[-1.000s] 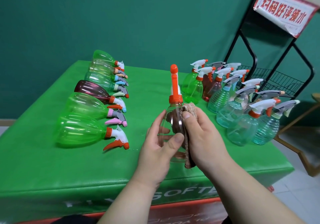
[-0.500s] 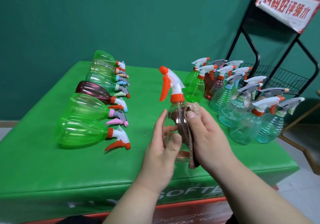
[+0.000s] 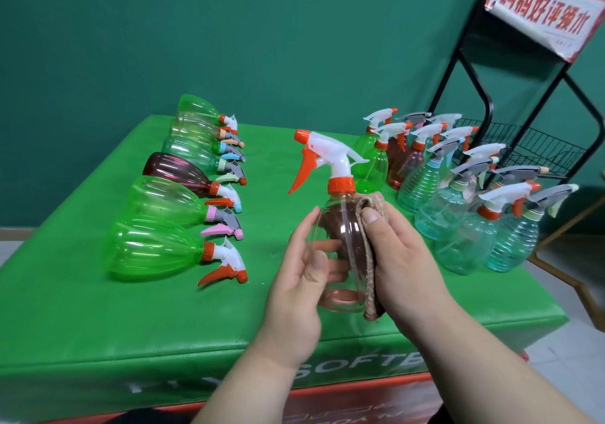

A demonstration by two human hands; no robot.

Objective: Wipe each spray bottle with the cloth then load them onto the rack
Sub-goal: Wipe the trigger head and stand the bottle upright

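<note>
The clear bottle (image 3: 340,247) is upright over the worktop (image 3: 98,325), nozzle toward 9 o'clock, and the left hand (image 3: 294,296) grips it. The right hand (image 3: 406,260) clasps the cloth (image 3: 370,286) against its 3 o'clock side. The rack (image 3: 530,145) lies at 2 o'clock, nearer the right hand.

Green padded table (image 3: 98,325) (white lettering) before teal wall (image 3: 229,30).

sign (image 3: 543,14) on rack (image 3: 537,148): red "扫码好评领水" | green pad (image 3: 98,325) front edge: white "SOFTE", rest hidden
</note>
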